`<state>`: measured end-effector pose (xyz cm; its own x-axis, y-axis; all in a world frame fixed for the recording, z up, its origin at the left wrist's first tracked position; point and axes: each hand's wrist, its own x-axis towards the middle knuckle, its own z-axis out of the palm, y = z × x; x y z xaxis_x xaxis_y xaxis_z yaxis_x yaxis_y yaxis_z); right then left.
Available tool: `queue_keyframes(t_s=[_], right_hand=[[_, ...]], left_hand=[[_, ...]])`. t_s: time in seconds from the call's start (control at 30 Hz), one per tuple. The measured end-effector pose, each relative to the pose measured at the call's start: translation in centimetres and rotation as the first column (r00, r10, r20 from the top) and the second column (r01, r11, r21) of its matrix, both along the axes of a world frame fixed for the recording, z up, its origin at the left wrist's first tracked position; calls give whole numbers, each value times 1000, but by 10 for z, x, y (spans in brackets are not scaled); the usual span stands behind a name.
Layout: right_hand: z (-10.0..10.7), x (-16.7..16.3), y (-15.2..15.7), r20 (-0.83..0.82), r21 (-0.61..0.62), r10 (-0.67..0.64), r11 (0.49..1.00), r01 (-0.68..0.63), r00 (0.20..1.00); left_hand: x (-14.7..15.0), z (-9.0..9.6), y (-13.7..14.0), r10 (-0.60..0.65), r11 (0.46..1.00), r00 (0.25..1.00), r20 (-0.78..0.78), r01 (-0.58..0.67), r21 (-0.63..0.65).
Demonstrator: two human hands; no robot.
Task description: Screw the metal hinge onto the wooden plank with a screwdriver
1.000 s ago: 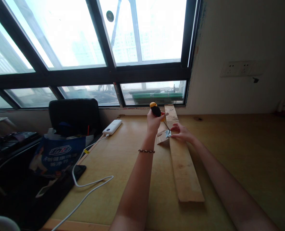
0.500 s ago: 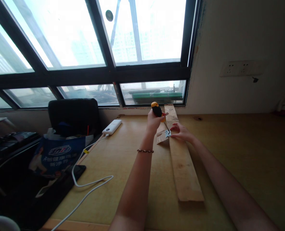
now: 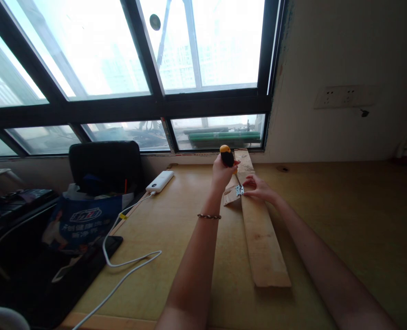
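Screwdriver gripped in left hand meets hinge; right hand presses plank.

Both forearms are bare, with no sleeves in view; the left hand and the right hand wear no gloves and no rings that can be made out. A thin, dark beaded bracelet circles the left wrist; the right wrist carries nothing.

One wooden plank, one small wood block, one metal hinge and one screwdriver. One power bank, one white cable, two wall sockets.
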<state>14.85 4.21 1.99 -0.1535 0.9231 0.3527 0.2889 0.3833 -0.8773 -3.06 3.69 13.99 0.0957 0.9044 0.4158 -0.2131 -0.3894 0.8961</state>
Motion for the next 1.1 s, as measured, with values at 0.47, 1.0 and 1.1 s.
queue_keyframes(t_s=[0.47, 1.0, 1.1], right_hand=[[-1, 0, 1, 4, -2, -1, 1000, 1, 1000], [1, 0, 0, 14, 11, 13, 1000, -14, 1000], [0, 0, 1, 9, 5, 18, 1000, -18, 1000]], left_hand=[[1, -4, 4, 14, 999, 999, -36, -12, 34], [2, -5, 4, -5, 999, 999, -40, 6, 32], [2, -6, 5, -8, 999, 999, -52, 10, 42]])
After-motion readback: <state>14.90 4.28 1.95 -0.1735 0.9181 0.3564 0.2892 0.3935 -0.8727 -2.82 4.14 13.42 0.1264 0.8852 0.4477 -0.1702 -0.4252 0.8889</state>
